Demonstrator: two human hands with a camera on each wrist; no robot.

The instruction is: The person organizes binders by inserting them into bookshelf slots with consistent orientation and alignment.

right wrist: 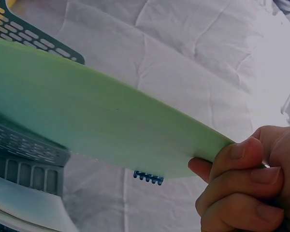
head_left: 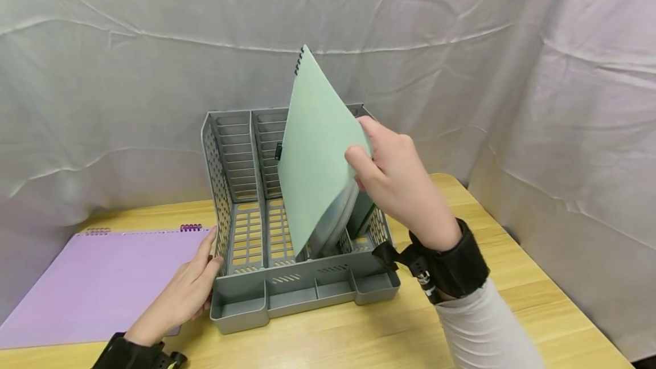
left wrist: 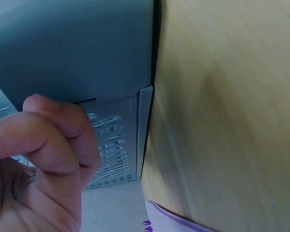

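Observation:
In the head view a pale green spiral notebook (head_left: 323, 141) with black coils stands tilted over the grey file rack (head_left: 302, 269), its lower corner near the rack's front wall. My right hand (head_left: 392, 175) pinches its right edge between thumb and fingers; the right wrist view shows the fingers curled at the edge of the green cover (right wrist: 111, 116). My left hand (head_left: 187, 289) rests against the rack's left side, index finger and thumb fairly straight. In the left wrist view, loosely bent fingers (left wrist: 63, 135) lie beside the rack's grey wall (left wrist: 87, 48).
A purple spiral notebook (head_left: 102, 283) lies flat left of the rack on the wooden table (head_left: 435, 335). A dark upright item (head_left: 361, 212) stands in the rack's right part, partly hidden. Small trays (head_left: 292, 299) run along the rack's front. Grey cloth (head_left: 154, 84) hangs behind.

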